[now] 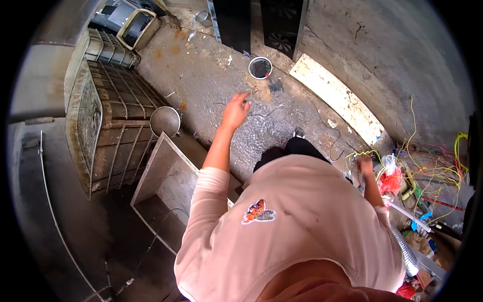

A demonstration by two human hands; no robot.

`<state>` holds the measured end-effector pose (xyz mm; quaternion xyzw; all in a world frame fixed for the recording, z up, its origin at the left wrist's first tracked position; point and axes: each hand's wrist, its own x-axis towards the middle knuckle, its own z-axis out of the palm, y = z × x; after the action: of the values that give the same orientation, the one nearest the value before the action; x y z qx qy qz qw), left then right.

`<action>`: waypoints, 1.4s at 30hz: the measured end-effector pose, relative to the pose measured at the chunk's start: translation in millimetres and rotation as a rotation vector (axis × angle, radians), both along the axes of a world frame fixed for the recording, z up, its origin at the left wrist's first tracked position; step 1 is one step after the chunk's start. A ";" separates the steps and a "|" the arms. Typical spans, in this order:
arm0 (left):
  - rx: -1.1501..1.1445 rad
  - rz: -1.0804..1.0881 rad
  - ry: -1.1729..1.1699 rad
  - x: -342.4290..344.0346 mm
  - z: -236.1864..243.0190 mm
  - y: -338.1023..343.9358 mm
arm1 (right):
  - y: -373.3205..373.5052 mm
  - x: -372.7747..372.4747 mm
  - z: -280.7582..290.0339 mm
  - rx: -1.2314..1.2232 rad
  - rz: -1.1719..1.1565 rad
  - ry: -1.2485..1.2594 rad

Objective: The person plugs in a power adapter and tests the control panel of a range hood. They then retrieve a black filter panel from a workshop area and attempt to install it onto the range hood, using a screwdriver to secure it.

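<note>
The person stands over a rough concrete floor (pixel 211 75), wearing a pale pink long-sleeved shirt (pixel 297 226) that fills the lower centre of the frame.

Left hand (pixel 235 109): raised at centre frame above the floor, fingers loosely spread, grip empty. It touches nothing. The nearest things are thin wires (pixel 261 113) lying on the floor just beside it.

Right hand (pixel 364 164): at right of centre, fingers closed around a bundle of yellow wire (pixel 363 152). Whether the grip is tight cannot be told. The wire trails toward a heap of yellow, red and green wires (pixel 432 166) at the right edge of the frame. A red plastic bag (pixel 390 181) lies just beside the hand, with a white tube (pixel 408 215) below it.

Containers:
- A small round tin (pixel 260 67), upper centre, stands on the floor and holds a dark liquid.
- A metal bowl (pixel 165 121), left of centre, rests near the corner of a square metal trough (pixel 166 191); its contents cannot be told.
- Two caged tanks (pixel 108 126) occupy the upper left; their contents are hidden.
- A pale crate (pixel 137 28) sits at the upper left edge; its inside is dark.
</note>
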<state>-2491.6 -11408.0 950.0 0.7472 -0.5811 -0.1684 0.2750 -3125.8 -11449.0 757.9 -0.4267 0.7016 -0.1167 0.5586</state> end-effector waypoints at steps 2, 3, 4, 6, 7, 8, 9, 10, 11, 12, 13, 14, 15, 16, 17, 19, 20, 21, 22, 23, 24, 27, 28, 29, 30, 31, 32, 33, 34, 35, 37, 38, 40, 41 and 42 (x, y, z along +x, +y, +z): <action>0.007 -0.003 0.023 12.4 9.7 -59.8 | -90.2 35.5 9.6 -0.126 -0.069 -0.122; -0.005 0.006 0.025 22.2 13.7 -92.3 | -134.1 67.3 24.6 -0.177 -0.036 -0.172; 0.014 0.013 0.019 31.3 19.4 -114.5 | -166.6 103.7 51.3 -0.204 0.008 -0.228; 0.005 -0.005 0.010 55.8 38.6 -174.7 | -212.4 167.4 107.9 -0.201 -0.037 -0.285; 0.059 -0.014 0.029 68.5 44.1 -212.6 | -231.1 182.8 117.3 -0.206 -0.021 -0.282; 0.012 -0.066 -0.047 81.3 41.3 -250.9 | -243.8 186.6 105.4 -0.234 -0.017 -0.318; -0.031 -0.111 -0.130 95.2 35.0 -290.1 | -254.9 197.7 104.4 -0.247 -0.005 -0.275; -0.075 -0.159 -0.210 109.3 30.9 -328.0 | -257.4 208.9 103.8 -0.259 0.005 -0.230; -0.075 -0.210 -0.175 117.9 30.1 -373.4 | -257.1 210.4 88.4 -0.270 -0.051 -0.218; -0.112 -0.273 -0.184 122.6 28.8 -420.1 | -251.6 202.1 66.8 -0.281 -0.113 -0.204; -0.125 -0.309 -0.222 132.3 25.1 -463.3 | -246.5 196.7 57.9 -0.265 -0.102 -0.139; -0.138 -0.341 -0.258 145.1 20.4 -507.6 | -240.8 201.5 55.6 -0.248 -0.086 -0.073; -0.137 -0.333 -0.285 157.0 17.2 -554.7 | -241.6 222.1 71.0 -0.245 -0.177 -0.009; -0.129 -0.350 -0.282 158.5 10.6 -601.4 | -223.0 214.0 59.3 -0.158 -0.290 -0.031; -0.111 -0.354 -0.301 168.6 1.8 -641.5 | -213.9 230.9 69.8 -0.043 -0.384 0.006; -0.109 -0.346 -0.337 185.3 -12.9 -716.8 | -196.1 261.0 95.5 0.102 -0.511 0.090; -0.107 -0.340 -0.356 191.8 -21.1 -748.1 | -187.4 272.4 100.6 0.138 -0.534 0.124; -0.100 -0.336 -0.393 206.5 -26.1 -773.8 | -188.0 288.0 107.8 0.157 -0.552 0.131; -0.076 -0.319 -0.425 216.9 -35.2 -789.6 | -185.5 300.2 117.4 0.189 -0.569 0.148; -0.052 -0.309 -0.445 227.4 -45.0 -803.5 | -183.7 312.6 126.0 0.185 -0.604 0.123; -0.048 -0.307 -0.449 229.6 -50.0 -822.4 | -171.0 318.5 127.5 0.171 -0.595 0.127; -0.091 -0.350 -0.526 233.8 -66.9 -866.5 | -156.2 350.3 122.6 0.239 -0.669 0.081; -0.099 -0.358 -0.543 238.7 -75.5 -874.1 | -153.6 358.7 127.2 0.238 -0.685 0.067; -0.129 -0.367 -0.561 246.3 -84.2 -877.3 | -155.3 363.8 128.7 0.237 -0.700 0.052; -0.109 -0.382 -0.561 246.9 -83.9 -880.5 | -157.6 367.7 129.8 0.246 -0.701 0.072; -0.089 -0.396 -0.562 247.2 -83.3 -882.7 | -159.6 370.9 130.4 0.253 -0.701 0.091; -0.070 -0.411 -0.562 246.8 -81.4 -886.4 | -161.4 373.4 130.6 0.261 -0.701 0.111; -0.055 -0.412 -0.563 249.4 -79.1 -889.1 | -167.2 377.4 132.1 0.260 -0.711 0.102; -0.040 -0.414 -0.565 250.5 -76.6 -892.2 | -174.5 379.7 132.4 0.260 -0.721 0.094; -0.025 -0.416 -0.566 251.3 -75.0 -894.0 | -181.0 382.0 132.7 0.259 -0.731 0.086; 0.000 -0.424 -0.547 252.9 -68.8 -892.0 | -195.6 386.4 134.1 0.262 -0.711 0.102; 0.014 -0.428 -0.539 254.7 -67.2 -888.7 | -199.1 387.6 133.7 0.264 -0.701 0.109; 0.111 -0.518 -0.483 262.0 -70.0 -883.1 | -201.9 386.1 126.7 0.230 -0.691 0.099; 0.161 -0.560 -0.456 266.3 -72.3 -877.9 | -203.1 384.2 123.5 0.214 -0.684 0.093; 0.164 -0.652 -0.516 271.2 -75.3 -866.0 | -202.7 382.8 120.9 0.229 -0.681 0.074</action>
<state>-2220.4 -12274.0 874.7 0.5615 -0.8214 -0.0995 -0.0076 -2742.9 -11651.7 878.8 -0.1069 0.8318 -0.2012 0.5061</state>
